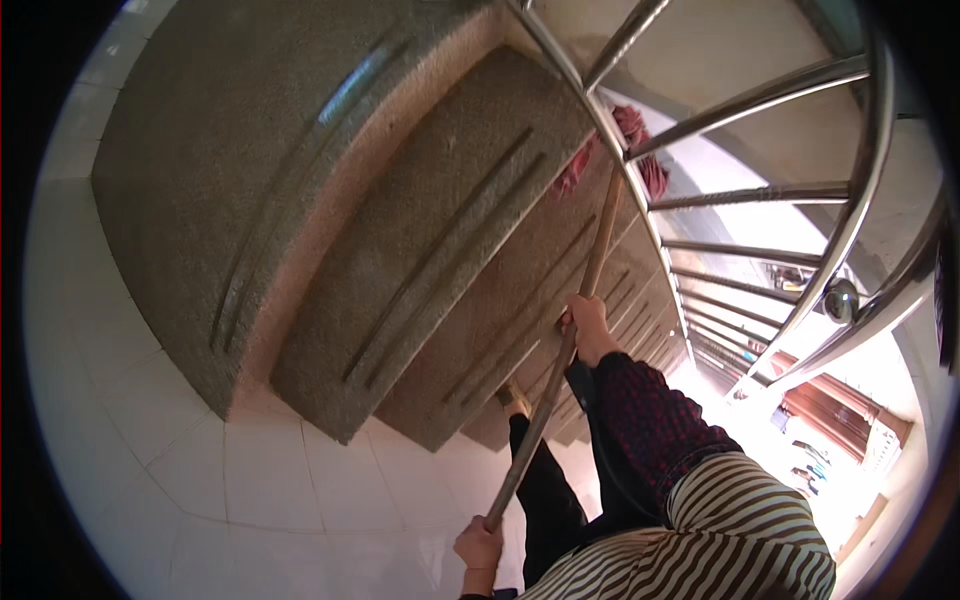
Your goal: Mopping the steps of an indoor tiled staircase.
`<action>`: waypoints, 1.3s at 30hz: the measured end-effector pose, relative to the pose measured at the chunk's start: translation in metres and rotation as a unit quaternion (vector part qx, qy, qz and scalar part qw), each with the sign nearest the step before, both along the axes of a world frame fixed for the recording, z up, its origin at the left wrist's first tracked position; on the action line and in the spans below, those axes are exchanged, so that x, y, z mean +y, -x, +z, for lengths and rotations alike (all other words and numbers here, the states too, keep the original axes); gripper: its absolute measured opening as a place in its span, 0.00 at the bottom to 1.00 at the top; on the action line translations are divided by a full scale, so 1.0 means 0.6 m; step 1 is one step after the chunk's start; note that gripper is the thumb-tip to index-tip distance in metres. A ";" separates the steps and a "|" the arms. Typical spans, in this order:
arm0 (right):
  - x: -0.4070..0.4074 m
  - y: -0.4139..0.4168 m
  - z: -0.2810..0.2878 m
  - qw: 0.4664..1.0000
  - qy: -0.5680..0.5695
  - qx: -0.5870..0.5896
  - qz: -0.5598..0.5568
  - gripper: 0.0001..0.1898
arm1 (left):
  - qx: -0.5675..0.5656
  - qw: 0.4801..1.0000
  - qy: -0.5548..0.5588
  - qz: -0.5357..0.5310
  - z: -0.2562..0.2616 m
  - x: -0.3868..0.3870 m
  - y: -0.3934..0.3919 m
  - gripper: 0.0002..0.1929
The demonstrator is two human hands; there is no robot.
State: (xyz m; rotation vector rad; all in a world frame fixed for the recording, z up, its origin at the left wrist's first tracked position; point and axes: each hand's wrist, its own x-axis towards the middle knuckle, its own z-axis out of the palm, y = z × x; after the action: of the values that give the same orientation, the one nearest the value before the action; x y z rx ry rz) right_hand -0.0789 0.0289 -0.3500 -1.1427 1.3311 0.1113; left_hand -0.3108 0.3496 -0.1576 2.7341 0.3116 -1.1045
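Note:
A mop with a wooden handle (602, 244) runs slantwise across my view. My left hand (480, 546) grips its lower end near the bottom of the picture. Higher up the shaft, my right hand (587, 322) is closed around it. The mop head of red cloth strips (574, 171) lies at the railing end of a stair step (450, 202). Some of its strips (651, 176) show between the bars, over the edge of the stairs. The railing's lower rail hides part of the mop head.
A stainless steel railing (750, 196) borders the stairs on the right. White wall tiles (262, 472) line the left side. Several grooved stone steps descend past my foot (516, 399). Wooden furniture (832, 412) stands in the bright area below.

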 end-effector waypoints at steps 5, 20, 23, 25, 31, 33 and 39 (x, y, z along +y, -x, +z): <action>-0.027 0.125 -0.083 0.907 0.197 -0.248 0.279 0.07 | 0.037 0.997 0.045 -0.054 -0.030 0.055 0.000 0.16; 0.059 0.032 0.081 0.986 -0.132 0.103 -0.012 0.10 | 0.043 0.998 0.008 -0.041 0.034 0.096 0.045 0.19; 0.075 0.045 0.104 0.985 -0.143 0.097 -0.020 0.09 | 0.027 0.999 0.006 -0.040 0.058 0.128 0.073 0.19; 0.082 0.058 0.123 0.980 -0.165 0.103 -0.028 0.09 | 0.020 0.999 0.004 -0.045 0.083 0.137 0.073 0.20; 0.134 0.069 0.202 0.958 -0.245 0.098 -0.113 0.09 | -0.043 0.995 -0.034 -0.083 0.238 0.177 0.041 0.15; 0.143 0.065 0.217 0.959 -0.254 0.083 -0.097 0.09 | -0.047 0.994 -0.043 -0.088 0.281 0.189 0.014 0.15; 0.186 0.082 0.248 0.956 -0.270 0.028 -0.112 0.08 | -0.067 0.989 -0.070 -0.112 0.351 0.211 0.017 0.14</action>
State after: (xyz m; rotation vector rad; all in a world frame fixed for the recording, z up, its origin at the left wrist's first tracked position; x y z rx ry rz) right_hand -0.1281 0.1404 -0.2013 -0.5255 1.3598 0.3229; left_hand -0.3212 0.4759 0.0531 3.0097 0.0665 -0.9761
